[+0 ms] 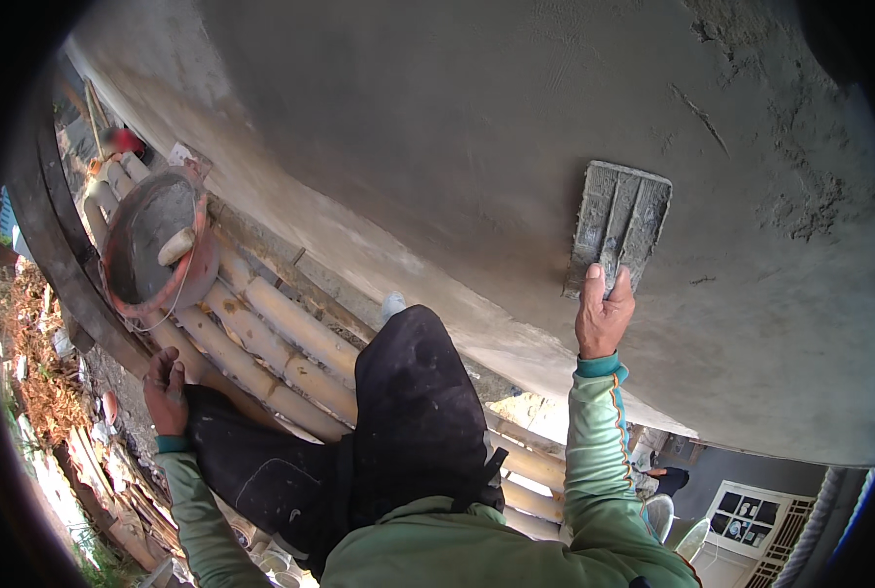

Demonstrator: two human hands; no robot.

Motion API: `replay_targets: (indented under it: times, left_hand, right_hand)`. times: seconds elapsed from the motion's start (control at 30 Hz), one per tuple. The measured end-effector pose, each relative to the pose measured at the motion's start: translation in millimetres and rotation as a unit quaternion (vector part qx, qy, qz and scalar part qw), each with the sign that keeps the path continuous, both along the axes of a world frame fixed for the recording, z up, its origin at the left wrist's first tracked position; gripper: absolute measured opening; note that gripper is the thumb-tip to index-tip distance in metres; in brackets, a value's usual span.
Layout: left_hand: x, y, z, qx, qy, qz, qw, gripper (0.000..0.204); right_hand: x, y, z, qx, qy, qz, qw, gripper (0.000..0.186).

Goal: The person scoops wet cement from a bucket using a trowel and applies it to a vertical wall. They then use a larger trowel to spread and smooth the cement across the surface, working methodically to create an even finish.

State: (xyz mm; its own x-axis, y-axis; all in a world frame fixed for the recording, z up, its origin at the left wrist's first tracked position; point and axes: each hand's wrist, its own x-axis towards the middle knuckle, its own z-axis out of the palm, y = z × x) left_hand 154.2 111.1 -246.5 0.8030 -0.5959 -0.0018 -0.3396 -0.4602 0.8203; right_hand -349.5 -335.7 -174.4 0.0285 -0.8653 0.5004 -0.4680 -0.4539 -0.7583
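1. Trowel (622, 223): a flat rectangle with raised ribs, its back crusted with rough grey mortar. It lies against the wall (437, 127), above that wall's lower edge and toward its right end.
2. Pinched between thumb and fingers of my right hand (604, 314) is the trowel's near end.
3. Loosely bent, the fingers of my left hand (168, 397) point upward around nothing, near the bucket.
4. Round and reddish, the bucket (200, 274) has a thin wire handle; grey mortar (153, 220) and a pale, rounded lump (176, 247) sit inside. It stands on bamboo poles (300, 318), beside the dark beam (65, 265) along their outer edge.
5. Damp grey plaster covers the wall, smooth across the middle, gouged and lumpy toward its upper right corner.
6. Beyond the beam lie brown wood scraps (45, 372); past the wall's lower right corner shows a white-framed window (746, 514).
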Motion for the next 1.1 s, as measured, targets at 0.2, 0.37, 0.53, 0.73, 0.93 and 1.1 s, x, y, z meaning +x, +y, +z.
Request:
replay_targets:
  times: [0.2,0.37,0.53,0.73,0.93,1.1]
  left_hand:
    - [1,-2,-4,0.005,0.014,0.008,1.000,0.029]
    - [8,9,-15,-0.004,0.022,0.020,1.000,0.028]
    - [1,-1,-3,0.012,-0.031,0.028,0.999,0.026]
    - [-14,2,15,-0.034,0.005,0.070,0.997,0.026]
    - [-10,-2,10,-0.052,0.013,0.096,0.994,0.032]
    - [-8,-4,9,-0.045,0.014,0.086,0.995,0.032]
  right_hand:
    - [29,2,6,-0.009,0.060,0.014,0.998,0.028]
    - [104,-3,-12,0.058,0.371,0.064,0.925,0.036]
    - [160,-21,-112,0.089,0.504,0.157,0.845,0.042]
    - [96,-12,-187,0.231,0.647,0.227,0.690,0.045]
    - [-6,46,-47,0.124,0.312,0.139,0.931,0.034]
    - [-29,39,22,0.105,-0.043,0.149,0.982,0.028]
